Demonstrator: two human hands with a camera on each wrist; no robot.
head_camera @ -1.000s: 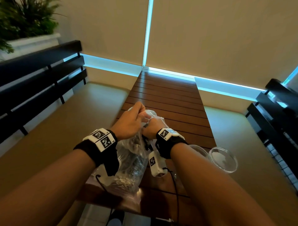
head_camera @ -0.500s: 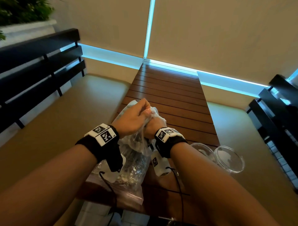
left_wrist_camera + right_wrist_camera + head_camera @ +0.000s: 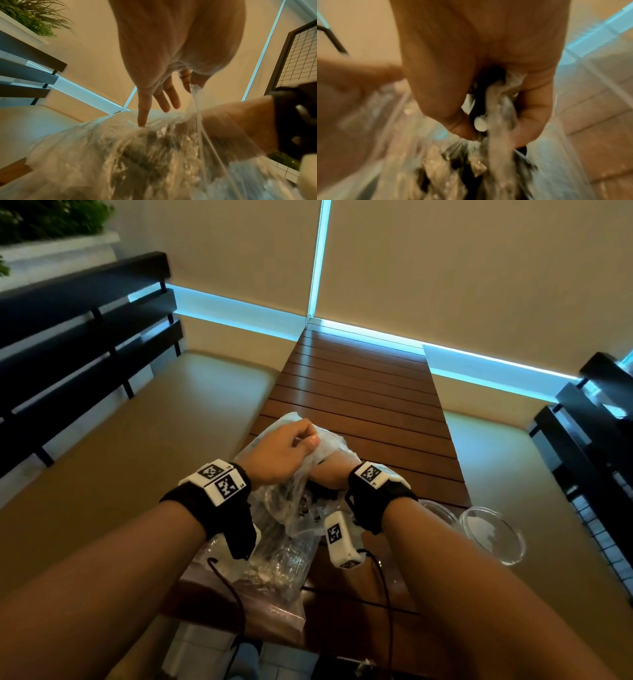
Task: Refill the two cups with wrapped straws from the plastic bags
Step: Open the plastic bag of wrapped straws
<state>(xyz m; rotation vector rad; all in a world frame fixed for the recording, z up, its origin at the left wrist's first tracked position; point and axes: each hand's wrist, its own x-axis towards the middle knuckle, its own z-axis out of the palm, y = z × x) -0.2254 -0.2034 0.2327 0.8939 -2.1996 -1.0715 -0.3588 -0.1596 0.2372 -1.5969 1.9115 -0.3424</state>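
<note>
Brown slatted wooden bench (image 3: pixel 359 392), far half bare, beige seats either side. My clear crinkled plastic bag (image 3: pixel 284 529) of wrapped straws stands near the front edge. Two clear round plastic cups (image 3: pixel 493 534) lie at the right edge. My left hand (image 3: pixel 281 453) pinches the bag's top; its wrist view shows the other fingers (image 3: pixel 164 97) spread. My right hand (image 3: pixel 329 474), hidden from the head, shows in its wrist view curled around gathered film.

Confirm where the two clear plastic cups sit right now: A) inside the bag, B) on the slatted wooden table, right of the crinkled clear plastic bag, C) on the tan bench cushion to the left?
B: the two clear plastic cups stand on the slatted wooden table, right of the crinkled clear plastic bag that both hands grip.
</note>
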